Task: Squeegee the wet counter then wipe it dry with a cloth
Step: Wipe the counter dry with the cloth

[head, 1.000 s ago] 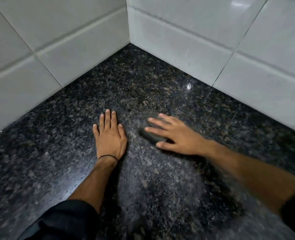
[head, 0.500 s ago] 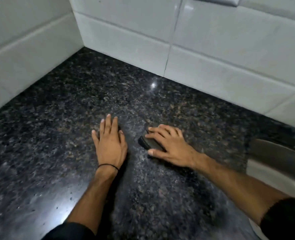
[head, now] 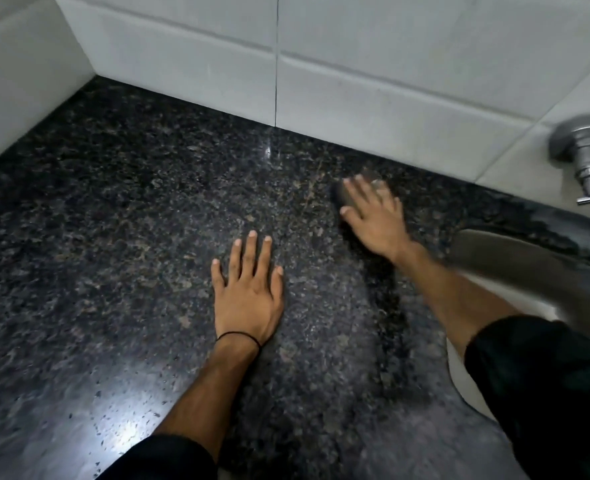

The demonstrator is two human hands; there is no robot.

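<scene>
Item: one dark pad (head: 347, 194), blurred, too indistinct to say whether squeegee or cloth. It lies on the surface (head: 131, 220) near the back wall tiles (head: 373, 81), under the fingers of the right hand (head: 373, 216).

Right hand: one; fingers spread and pressed flat on the pad, not pinching it.

Left hand (head: 247, 296): one; fingers spread, palm flat on the bare surface, holding nothing, well apart from the pad. One thin black band (head: 240, 337) at its wrist.

Surface: one, dark speckled stone, with a glossy glare patch at near left.

Sink (head: 515, 265): one, its rim just right of the right forearm. Tap fitting (head: 588, 157): one, on the wall above it.

Risks, as judged:
- The pad is held by downward pressure only; on a slick surface it may slip out from beneath the fingers.
- A stroke carried rightward may push it over the sink rim.
- The braced left palm may slide if the stone is wet there.
- The strip along the tiles may go unwiped.
</scene>
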